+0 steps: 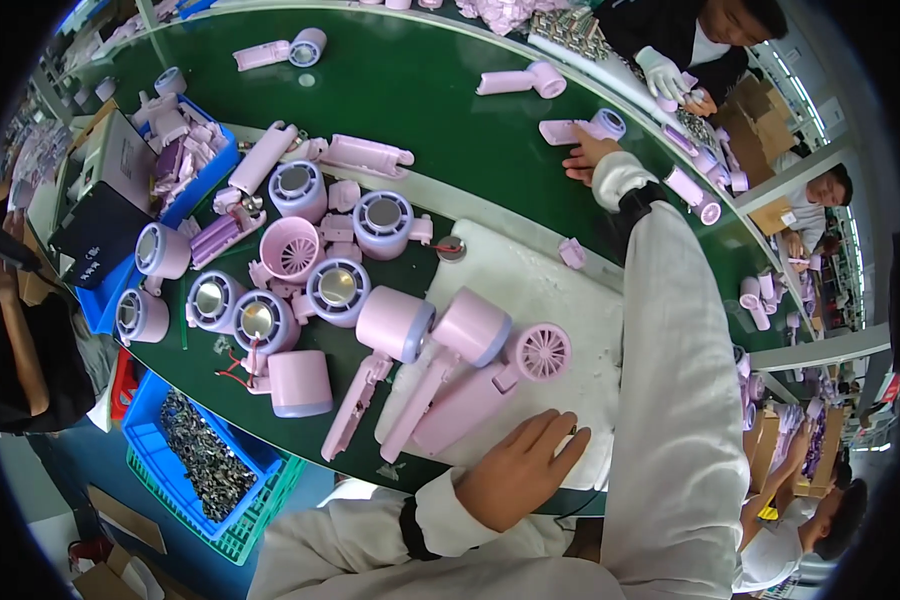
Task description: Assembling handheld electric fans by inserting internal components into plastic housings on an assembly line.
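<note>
My right hand (592,158) reaches to the far right over the green belt, fingers spread at the handle of a pink handheld fan (608,124). Whether its fingertips touch the handle I cannot tell. My left hand (520,470) rests palm down at the near edge of a white foam mat (595,350), its fingers stretched and apart. A tiny dark bit shows between its fingertips, too small to name. Beside it on the mat lies a pink fan with a round grille (543,352). Two pink fans with open handles (473,327) (395,324) lie left of that one.
Several fan heads (338,290) with silver centres crowd the table on the left. A blue bin (228,160) of pink shells stands behind them. Lower left, a blue crate (150,410) holds small metal parts. More fans (307,47) lie on the belt (420,60). A gloved co-worker (660,75) works opposite.
</note>
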`<state>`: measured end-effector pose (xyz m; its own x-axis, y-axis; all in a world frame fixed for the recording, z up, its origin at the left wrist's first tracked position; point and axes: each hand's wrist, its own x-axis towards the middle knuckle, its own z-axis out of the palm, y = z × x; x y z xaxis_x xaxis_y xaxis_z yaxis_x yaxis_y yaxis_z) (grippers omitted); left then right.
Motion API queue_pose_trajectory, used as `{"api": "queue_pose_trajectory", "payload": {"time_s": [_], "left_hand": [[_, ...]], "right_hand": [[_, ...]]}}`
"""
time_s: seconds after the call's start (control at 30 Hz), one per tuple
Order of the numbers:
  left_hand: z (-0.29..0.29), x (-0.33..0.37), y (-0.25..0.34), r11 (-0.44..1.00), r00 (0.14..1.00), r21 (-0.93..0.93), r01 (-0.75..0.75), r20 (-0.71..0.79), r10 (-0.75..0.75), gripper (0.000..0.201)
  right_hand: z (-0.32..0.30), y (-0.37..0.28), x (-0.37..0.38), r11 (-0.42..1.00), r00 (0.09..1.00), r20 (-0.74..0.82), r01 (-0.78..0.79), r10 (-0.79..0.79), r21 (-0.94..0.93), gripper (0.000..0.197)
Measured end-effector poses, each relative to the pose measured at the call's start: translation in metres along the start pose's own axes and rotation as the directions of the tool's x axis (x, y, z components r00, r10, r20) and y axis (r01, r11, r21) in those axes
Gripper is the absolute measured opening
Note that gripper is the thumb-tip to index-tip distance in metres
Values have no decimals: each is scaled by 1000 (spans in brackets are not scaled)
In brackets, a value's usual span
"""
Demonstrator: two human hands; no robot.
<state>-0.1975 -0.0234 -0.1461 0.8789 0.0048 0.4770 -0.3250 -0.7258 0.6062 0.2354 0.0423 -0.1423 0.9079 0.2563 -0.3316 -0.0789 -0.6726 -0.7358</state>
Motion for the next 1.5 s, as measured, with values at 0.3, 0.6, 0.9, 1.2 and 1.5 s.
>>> {"api": "queue_pose_trajectory", "payload": {"time_s": [0.3, 0.6, 0.9, 1.2, 1.5], "left_hand": [[-19, -10, -12, 978, 980, -75, 193, -25, -195, 39], [-21, -19, -28, 914, 969, -356, 194, -73, -234, 35], [-51, -29, -20, 834, 961, -479, 274, 169, -219, 32], [-40, -35, -24, 670, 977, -716, 198, 92, -191, 29], [-27, -36, -21, 427, 881, -801, 420, 247, -403, 29]], "right_hand": [[-68, 1, -67, 834, 927, 374, -239, 43, 497, 17], [-120, 52, -342, 987, 881, 453, -161, 132, 26, 31], [-44, 147, -399, 936, 890, 417, 288, -184, -202, 19], [-26, 139, -378, 425, 560, 220, 784, -799, -454, 20], [-19, 137, -374, 583, 624, 167, 777, -763, -238, 20]]}}
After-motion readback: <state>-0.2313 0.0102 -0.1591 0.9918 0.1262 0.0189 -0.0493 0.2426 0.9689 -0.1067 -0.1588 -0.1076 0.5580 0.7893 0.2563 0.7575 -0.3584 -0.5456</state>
